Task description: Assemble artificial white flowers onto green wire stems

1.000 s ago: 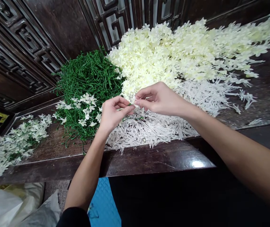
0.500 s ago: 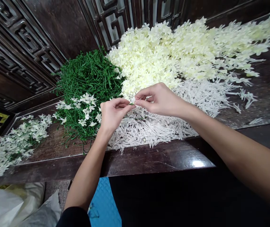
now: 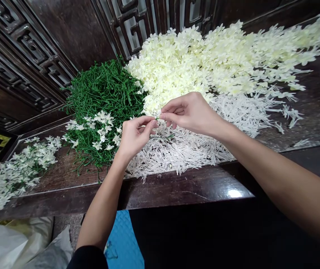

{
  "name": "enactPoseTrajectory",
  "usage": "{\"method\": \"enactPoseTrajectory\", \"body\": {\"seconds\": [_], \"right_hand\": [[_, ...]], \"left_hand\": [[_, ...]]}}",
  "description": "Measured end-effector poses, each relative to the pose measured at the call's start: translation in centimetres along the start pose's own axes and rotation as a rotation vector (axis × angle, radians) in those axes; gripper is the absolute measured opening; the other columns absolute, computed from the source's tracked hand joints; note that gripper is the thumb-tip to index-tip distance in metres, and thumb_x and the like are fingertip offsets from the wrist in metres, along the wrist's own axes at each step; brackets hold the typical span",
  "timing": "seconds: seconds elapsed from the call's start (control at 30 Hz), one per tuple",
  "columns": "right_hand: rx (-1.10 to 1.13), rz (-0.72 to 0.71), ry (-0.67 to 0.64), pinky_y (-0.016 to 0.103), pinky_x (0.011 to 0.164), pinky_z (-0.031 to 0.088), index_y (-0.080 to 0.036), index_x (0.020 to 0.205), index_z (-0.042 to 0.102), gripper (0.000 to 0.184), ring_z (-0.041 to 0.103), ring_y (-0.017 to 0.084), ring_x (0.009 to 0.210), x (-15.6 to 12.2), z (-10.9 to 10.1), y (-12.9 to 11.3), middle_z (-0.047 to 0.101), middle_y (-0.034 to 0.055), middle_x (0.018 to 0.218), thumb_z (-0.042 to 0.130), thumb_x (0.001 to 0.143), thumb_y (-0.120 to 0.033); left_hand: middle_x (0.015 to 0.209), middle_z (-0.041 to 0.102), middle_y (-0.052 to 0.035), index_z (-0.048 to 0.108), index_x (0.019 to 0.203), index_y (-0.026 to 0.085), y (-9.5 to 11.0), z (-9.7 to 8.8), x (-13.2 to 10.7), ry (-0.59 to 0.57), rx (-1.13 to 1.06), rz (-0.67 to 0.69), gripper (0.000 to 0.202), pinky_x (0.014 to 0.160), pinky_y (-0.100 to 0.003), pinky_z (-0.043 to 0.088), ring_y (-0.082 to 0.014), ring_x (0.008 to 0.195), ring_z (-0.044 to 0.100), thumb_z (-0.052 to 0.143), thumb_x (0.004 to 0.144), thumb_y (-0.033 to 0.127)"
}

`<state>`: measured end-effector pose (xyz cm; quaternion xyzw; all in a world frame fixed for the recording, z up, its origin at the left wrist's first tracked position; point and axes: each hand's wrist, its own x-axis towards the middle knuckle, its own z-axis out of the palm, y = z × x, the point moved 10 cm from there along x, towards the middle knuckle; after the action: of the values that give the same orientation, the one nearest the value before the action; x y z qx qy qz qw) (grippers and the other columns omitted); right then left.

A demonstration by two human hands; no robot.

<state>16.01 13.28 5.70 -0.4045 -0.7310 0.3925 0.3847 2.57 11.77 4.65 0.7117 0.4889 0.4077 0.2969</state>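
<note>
My left hand (image 3: 134, 135) and my right hand (image 3: 189, 112) meet fingertip to fingertip above a dark wooden table (image 3: 177, 188). Both are closed in a pinch. Between them sits a small green stem piece (image 3: 157, 118) with a bit of white at its tip; a thin green stem (image 3: 162, 136) trails below the left fingers. Under the hands lies a spread of white spiky plastic pieces (image 3: 182, 151). Behind them is a big heap of cream artificial flowers (image 3: 218, 59). To the left is a pile of green stems (image 3: 104, 89).
Assembled white flowers on green stems (image 3: 98, 129) lie on the green pile's near edge, and more (image 3: 20, 168) at the table's far left. Carved dark wooden panels (image 3: 28, 45) stand behind. White bags (image 3: 14, 243) and a blue mat (image 3: 123, 239) lie on the floor below.
Both hands have lifted slightly and stayed pinched together; the right hand rose a little more. The piles have not moved.
</note>
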Motion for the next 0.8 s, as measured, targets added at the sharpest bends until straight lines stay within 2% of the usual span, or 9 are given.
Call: {"method": "enactPoseTrajectory", "body": {"seconds": [0.2, 0.37, 0.43, 0.57, 0.67, 0.8], "right_hand": [[-0.024, -0.011, -0.023, 0.037, 0.062, 0.059, -0.010, 0.083, 0.074, 0.016, 0.065, 0.016, 0.059, -0.1, 0.3, -0.2, 0.071, 0.0084, 0.074, 0.069, 0.085, -0.025], [-0.138, -0.052, -0.050, 0.038, 0.065, 0.058, -0.015, 0.084, 0.073, 0.013, 0.064, 0.015, 0.063, -0.1, 0.8, -0.3, 0.071, 0.0054, 0.075, 0.062, 0.088, -0.020], [-0.156, -0.063, -0.049, 0.040, 0.068, 0.059, -0.016, 0.083, 0.073, 0.013, 0.063, 0.015, 0.063, 0.0, 0.9, -0.1, 0.071, 0.0051, 0.077, 0.062, 0.089, -0.020], [-0.184, -0.070, -0.033, 0.046, 0.075, 0.060, -0.018, 0.078, 0.073, 0.015, 0.064, 0.016, 0.066, 0.0, 0.9, 0.0, 0.072, 0.0056, 0.080, 0.062, 0.088, -0.021], [-0.186, -0.076, -0.021, 0.047, 0.076, 0.059, -0.017, 0.080, 0.074, 0.015, 0.064, 0.017, 0.067, 0.0, 0.7, -0.2, 0.072, 0.0065, 0.080, 0.061, 0.087, -0.022], [-0.172, -0.092, -0.056, 0.044, 0.069, 0.059, -0.016, 0.082, 0.075, 0.017, 0.063, 0.017, 0.065, -0.1, 1.0, -0.5, 0.072, 0.0075, 0.079, 0.060, 0.087, -0.022]], "left_hand": [[0.066, 0.070, -0.0016, 0.069, 0.084, 0.014, 0.0, 0.1, -0.1, 0.009, 0.008, 0.054, 0.010, 0.054, -0.018, 0.058, -0.0096, 0.055, 0.067, 0.062, 0.087, 0.020], [0.058, 0.063, 0.0020, 0.070, 0.082, 0.015, 1.2, 0.0, -0.2, 0.025, 0.157, 0.149, 0.010, 0.047, -0.017, 0.049, -0.0075, 0.048, 0.059, 0.061, 0.087, 0.017], [0.060, 0.065, 0.0011, 0.070, 0.083, 0.015, 2.0, 0.0, -0.4, 0.035, 0.249, 0.222, 0.011, 0.049, -0.019, 0.048, -0.0083, 0.050, 0.059, 0.060, 0.088, 0.016], [0.077, 0.073, -0.0036, 0.070, 0.088, 0.015, 3.0, 0.3, -0.8, 0.056, 0.403, 0.354, 0.013, 0.061, -0.024, 0.051, -0.0118, 0.066, 0.065, 0.057, 0.091, 0.013], [0.083, 0.074, -0.0049, 0.069, 0.089, 0.014, 3.2, 0.4, -0.9, 0.069, 0.446, 0.397, 0.013, 0.067, -0.025, 0.052, -0.0129, 0.072, 0.067, 0.057, 0.092, 0.012], [0.082, 0.074, -0.0045, 0.069, 0.087, 0.014, 3.4, 0.3, -0.9, 0.074, 0.446, 0.403, 0.013, 0.067, -0.024, 0.051, -0.0122, 0.071, 0.065, 0.057, 0.091, 0.011]]}}
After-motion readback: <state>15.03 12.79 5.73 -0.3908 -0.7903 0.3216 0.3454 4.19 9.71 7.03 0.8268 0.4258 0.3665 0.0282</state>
